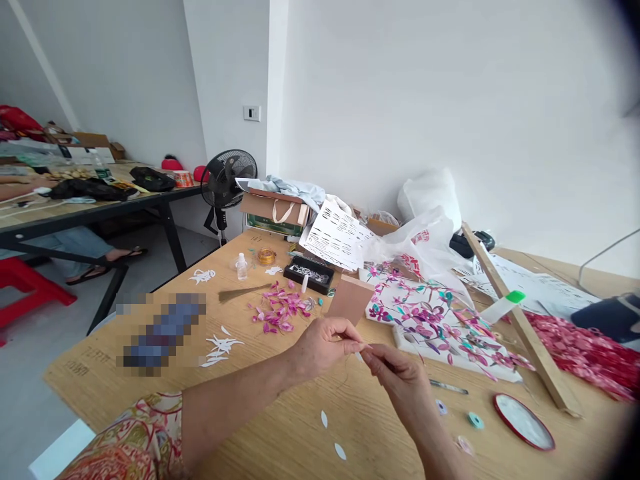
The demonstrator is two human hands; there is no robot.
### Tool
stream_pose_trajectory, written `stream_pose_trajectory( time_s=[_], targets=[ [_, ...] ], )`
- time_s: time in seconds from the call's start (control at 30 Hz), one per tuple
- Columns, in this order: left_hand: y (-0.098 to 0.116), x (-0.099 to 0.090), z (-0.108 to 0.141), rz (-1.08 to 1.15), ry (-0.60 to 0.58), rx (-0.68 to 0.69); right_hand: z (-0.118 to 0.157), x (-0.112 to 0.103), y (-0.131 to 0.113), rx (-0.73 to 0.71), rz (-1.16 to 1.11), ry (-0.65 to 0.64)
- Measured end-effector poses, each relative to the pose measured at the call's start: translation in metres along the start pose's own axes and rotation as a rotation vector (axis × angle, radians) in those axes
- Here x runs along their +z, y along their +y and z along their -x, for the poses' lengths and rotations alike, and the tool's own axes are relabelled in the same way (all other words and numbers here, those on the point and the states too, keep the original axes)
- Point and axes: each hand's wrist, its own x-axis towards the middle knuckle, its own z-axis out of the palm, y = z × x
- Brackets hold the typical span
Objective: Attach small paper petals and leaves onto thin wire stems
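I am pinching with both hands over the wooden desk (270, 427). My left hand (317, 350) is nearly closed, with thumb and fingertips squeezing a tiny piece (359, 357), and my right hand (400, 377) is closing on it from the other side, so the fingertips are almost meeting. The piece is too small for me to tell just what it is, but it is showing a bit of white, and a thin thread is hanging just below. The work in my fingers is looking only partly done to me, and I cannot tell how much it is still needing. Lots of pink and purple flowers (440, 313) are lying on white wrapping to the right, with stems and petals joined, so those are looking made. Plenty is waiting as loose bits: a heap of pink petals (280, 310) is sitting past my left hand, white paper shapes (220, 347) are lying off to the left, and two white leaf shapes (332, 435) are resting nearer to me. A teal spool (475, 420) and a pen (449, 387) are lying to the right, and a round red-rimmed dish (496, 402) is sitting just beyond the spool.
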Motion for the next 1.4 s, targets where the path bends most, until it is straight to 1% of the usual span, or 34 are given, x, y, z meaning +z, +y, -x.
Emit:
stream_pose_trajectory(
  time_s=[0.1, 0.17, 0.23, 0.3, 0.4, 0.5, 0.53, 0.6, 0.63, 0.73, 0.8, 0.9, 1.0, 1.03, 1.1, 1.17, 1.2, 1.23, 1.3, 1.4],
  targets=[
    [-0.004, -0.001, -0.004, 0.037, 0.043, 0.037, 0.006, 0.008, 0.005, 0.044, -0.069, 0.015],
    [-0.004, -0.002, -0.005, 0.058, 0.063, 0.061, 0.008, 0.01, 0.009, 0.102, -0.131, 0.023],
    [-0.002, -0.003, -0.005, 0.081, 0.077, 0.048, 0.008, 0.01, 0.014, 0.155, -0.192, 0.024],
    [0.0, -0.003, -0.003, 0.131, 0.056, -0.008, 0.007, 0.01, 0.018, 0.184, -0.225, 0.011],
    [0.001, -0.002, -0.001, 0.255, -0.023, -0.096, 0.004, 0.011, 0.02, 0.199, -0.233, -0.026],
    [-0.001, -0.002, -0.001, 0.361, -0.087, -0.139, 0.003, 0.011, 0.02, 0.205, -0.225, -0.053],
    [-0.002, -0.001, -0.001, 0.379, -0.089, -0.14, 0.003, 0.01, 0.02, 0.208, -0.224, -0.06],
    [-0.005, -0.001, -0.003, 0.376, -0.053, -0.126, 0.004, 0.004, 0.02, 0.191, -0.179, -0.06],
    [-0.005, -0.001, -0.003, 0.357, -0.019, -0.113, 0.005, 0.0, 0.019, 0.169, -0.116, -0.041],
    [-0.007, -0.002, -0.005, 0.274, 0.08, -0.067, 0.008, -0.009, 0.013, 0.073, 0.174, 0.071],
    [-0.007, -0.002, -0.006, 0.233, 0.102, -0.043, 0.009, -0.01, 0.005, 0.025, 0.285, 0.124],
    [-0.007, -0.003, -0.006, 0.207, 0.099, -0.012, 0.009, -0.003, -0.006, -0.008, 0.234, 0.143],
    [-0.009, -0.008, -0.007, 0.142, 0.142, 0.052, 0.012, 0.002, -0.015, -0.011, 0.141, 0.195],
    [-0.011, -0.01, -0.007, 0.11, 0.165, 0.076, 0.014, 0.002, -0.018, -0.017, 0.148, 0.238],
    [-0.013, -0.014, -0.007, 0.042, 0.193, 0.113, 0.02, 0.0, -0.024, -0.054, 0.231, 0.359],
    [-0.015, -0.015, -0.007, -0.014, 0.178, 0.124, 0.023, -0.002, -0.03, -0.139, 0.334, 0.449],
    [-0.016, -0.015, -0.006, -0.035, 0.158, 0.122, 0.022, -0.002, -0.033, -0.193, 0.367, 0.445],
    [-0.015, -0.015, -0.005, -0.052, 0.132, 0.116, 0.021, -0.002, -0.035, -0.241, 0.384, 0.399],
    [-0.014, -0.013, -0.003, -0.07, 0.083, 0.095, 0.014, -0.001, -0.038, -0.287, 0.393, 0.229],
    [-0.008, -0.011, 0.0, -0.071, 0.004, 0.04, 0.001, -0.004, -0.039, -0.28, 0.417, -0.017]
  ],
)
